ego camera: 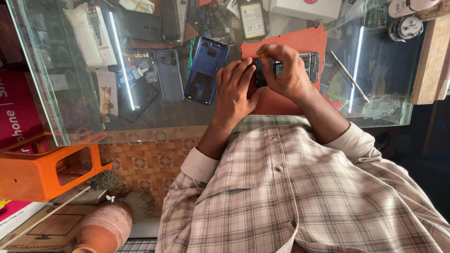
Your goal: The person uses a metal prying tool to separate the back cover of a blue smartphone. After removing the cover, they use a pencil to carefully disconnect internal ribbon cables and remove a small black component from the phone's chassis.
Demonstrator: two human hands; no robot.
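One glass counter (154,119), orange mat (281,100), tiled floor (150,164)

phone frame (309,65) on mat (281,100), back cover (205,70) left

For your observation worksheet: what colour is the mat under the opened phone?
Orange-red mat, seen in the head view, lying on the glass counter.

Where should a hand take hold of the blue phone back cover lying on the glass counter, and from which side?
Probably at the two long edges near the middle of the blue phone back cover, coming from above. It lies flat, slightly tilted, with a grey phone close on one side and the left hand near the other, so the short lower end is also free.
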